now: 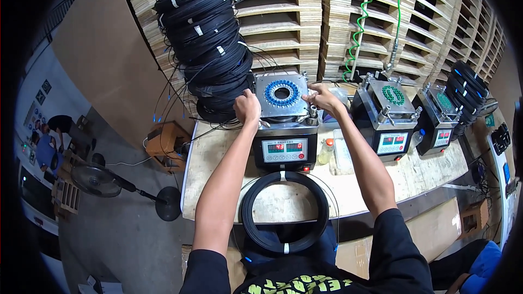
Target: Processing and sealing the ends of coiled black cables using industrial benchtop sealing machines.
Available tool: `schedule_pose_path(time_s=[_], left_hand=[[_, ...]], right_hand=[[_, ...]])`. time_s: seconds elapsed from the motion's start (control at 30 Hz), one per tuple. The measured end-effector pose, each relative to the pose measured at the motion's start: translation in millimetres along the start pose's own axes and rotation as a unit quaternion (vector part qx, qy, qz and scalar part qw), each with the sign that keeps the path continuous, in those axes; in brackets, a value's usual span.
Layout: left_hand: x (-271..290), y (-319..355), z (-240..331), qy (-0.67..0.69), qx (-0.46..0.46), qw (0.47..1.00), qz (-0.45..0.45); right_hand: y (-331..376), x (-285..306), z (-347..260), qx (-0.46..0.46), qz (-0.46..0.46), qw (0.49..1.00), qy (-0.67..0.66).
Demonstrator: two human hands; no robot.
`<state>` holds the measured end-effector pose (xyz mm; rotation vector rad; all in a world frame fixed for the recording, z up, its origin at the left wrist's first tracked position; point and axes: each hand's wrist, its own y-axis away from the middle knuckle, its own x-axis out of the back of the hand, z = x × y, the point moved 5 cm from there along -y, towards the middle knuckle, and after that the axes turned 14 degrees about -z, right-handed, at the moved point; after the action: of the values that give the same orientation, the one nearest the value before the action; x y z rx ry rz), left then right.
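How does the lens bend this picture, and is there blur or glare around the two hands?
Head view: the fisheye lens blackens the corners and bows the front edge of the pale wooden worktable; head view: the left bare hand and right bare hand look fairly sharp, and no strong glare hides the square silver metal plate between them; head view: the stacked black cable coils look dark.

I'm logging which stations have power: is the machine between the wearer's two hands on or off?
On: the machine has red digits glowing on its front panel.
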<state>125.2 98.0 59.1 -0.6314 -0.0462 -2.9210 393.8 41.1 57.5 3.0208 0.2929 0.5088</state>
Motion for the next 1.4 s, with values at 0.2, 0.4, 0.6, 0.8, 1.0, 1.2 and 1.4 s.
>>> schedule_pose_path(time_s=[0.2,0.4,0.6,0.8,1.0,1.2,1.4], left_hand=[[0.2,3.1,1.6,-0.070,0.008,0.997,-0.007],[-0.1,2.3,3.9,-0.077,0.006,0.997,0.001],[2.5,11.2,12.3,-0.109,0.004,0.994,-0.002],[7.5,3.6,3.7,-0.120,-0.026,0.992,0.024],[2.4,9.1,5.7,-0.103,-0.013,0.995,0.006],[7.3,9.0,10.1,-0.100,-0.012,0.995,0.004],[6.6,14.2,13.1,-0.098,-0.004,0.995,-0.008]], right_hand=[[4.3,-2.3,2.6,-0.022,0.003,1.000,-0.004],[1.0,-0.2,12.9,-0.021,0.016,1.000,-0.007],[1.3,0.3,18.7,-0.010,0.034,0.999,-0.005],[4.6,-7.5,6.5,0.014,0.050,0.999,0.007],[6.1,-5.1,10.1,0.027,0.044,0.998,0.023],[2.1,-8.9,13.7,0.053,0.065,0.996,-0.030],[0.2,-5.0,25.3,0.072,0.079,0.994,-0.037]])
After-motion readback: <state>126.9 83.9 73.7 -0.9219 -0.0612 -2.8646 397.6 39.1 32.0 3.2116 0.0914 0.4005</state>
